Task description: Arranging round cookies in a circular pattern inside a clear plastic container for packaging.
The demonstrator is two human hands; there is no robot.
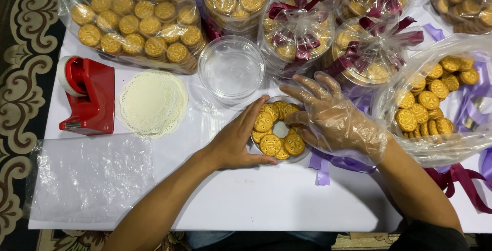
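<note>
1. Head view: my bare left hand (237,141) cups the left rim of a round clear tub of biscuits (279,130) at the middle of the white counter (266,200), its grip wide around the wall.
2. My gloved right hand (335,120) rests open-fingered on the biscuits, gripping nothing.
3. Risk, I judge: the loose glove could snag and tip the upright ring.
4. The tub opens upward; being round, it has no long axis.
</note>
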